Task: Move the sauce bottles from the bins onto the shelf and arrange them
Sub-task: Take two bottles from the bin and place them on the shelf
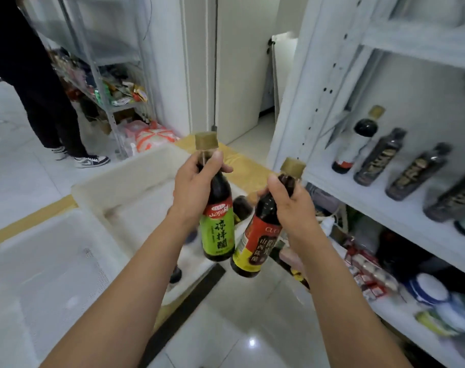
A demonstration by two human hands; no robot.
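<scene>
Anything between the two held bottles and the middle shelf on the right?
Nothing visible. Green-label bottle in the left hand and red-label bottle in the right hand face the open front of the shelf; the row of bottles there leaves its front strip bare.

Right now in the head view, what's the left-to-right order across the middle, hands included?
Near white plastic bin → left hand → green-labelled dark sauce bottle → red-and-yellow-labelled dark sauce bottle → right hand → white metal shelf with its row of dark bottles.
</scene>
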